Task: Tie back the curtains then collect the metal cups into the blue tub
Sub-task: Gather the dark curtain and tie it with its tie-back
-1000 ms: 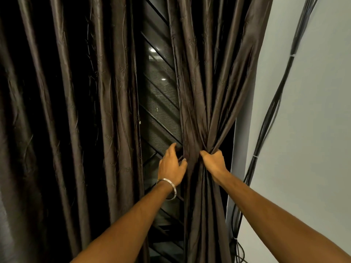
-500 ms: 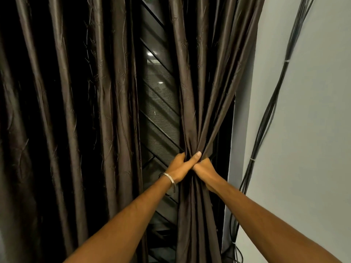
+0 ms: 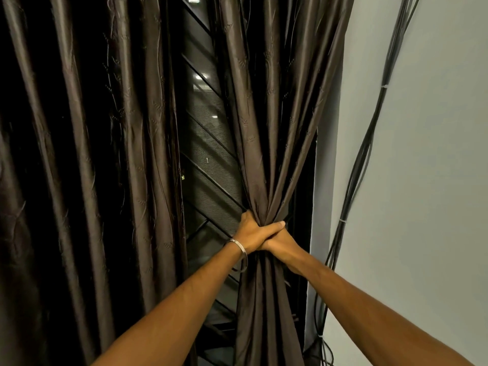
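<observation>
Two dark brown curtains hang before a window. The right curtain (image 3: pixel 266 128) is gathered into a tight bunch at waist height. My left hand (image 3: pixel 252 232), with a metal bangle on its wrist, wraps round the bunch from the left, its fingers lying over my right hand. My right hand (image 3: pixel 284 245) grips the same bunch from the right and is partly covered. The left curtain (image 3: pixel 92 154) hangs loose. No tie-back, metal cup or blue tub is in view.
A window grille (image 3: pixel 208 165) with slanted bars shows in the gap between the curtains. To the right is a pale wall (image 3: pixel 427 180) with a bundle of black cables (image 3: pixel 361 159) running down it to the floor.
My left hand has moved right from the curtain's edge and closed round the bunch, over my right hand. The bunch has been drawn tighter and the gap onto the grille is wider.
</observation>
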A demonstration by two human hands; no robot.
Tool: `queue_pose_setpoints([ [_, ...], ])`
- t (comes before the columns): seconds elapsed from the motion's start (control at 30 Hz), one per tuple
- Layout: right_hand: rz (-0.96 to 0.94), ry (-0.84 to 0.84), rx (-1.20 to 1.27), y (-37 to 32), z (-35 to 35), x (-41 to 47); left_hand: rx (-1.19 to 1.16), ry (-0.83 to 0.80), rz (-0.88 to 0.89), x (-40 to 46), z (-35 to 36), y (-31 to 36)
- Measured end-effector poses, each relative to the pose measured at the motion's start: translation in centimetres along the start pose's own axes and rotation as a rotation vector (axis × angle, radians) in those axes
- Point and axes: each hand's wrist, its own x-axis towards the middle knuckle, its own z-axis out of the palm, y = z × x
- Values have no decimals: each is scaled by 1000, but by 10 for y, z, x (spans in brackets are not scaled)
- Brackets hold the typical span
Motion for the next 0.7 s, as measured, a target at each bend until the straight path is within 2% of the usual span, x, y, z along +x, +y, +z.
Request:
queue_pose_setpoints([
  [0.07, 0, -87, -87, -2, -7, -5, 23, 2, -2, 0, 1, 1],
  [0.17, 109, -180, -106, -8, -22, -8, 27, 8, 8, 2, -1, 1],
  [0.3, 258, -124, 20, -9, -41, -5, 82, 25, 2, 2, -8, 2],
  [0.4, 165, 25, -152, -4, -50, -4, 17, 36, -26, 5, -9, -2],
  [0.5, 44, 35, -417, 2, -53, -5, -9, 8, -42, 7, -7, -1],
  [0.7, 45, 92, -481, 5, -51, -4, -60, -60, -21, 1, -2, 2],
])
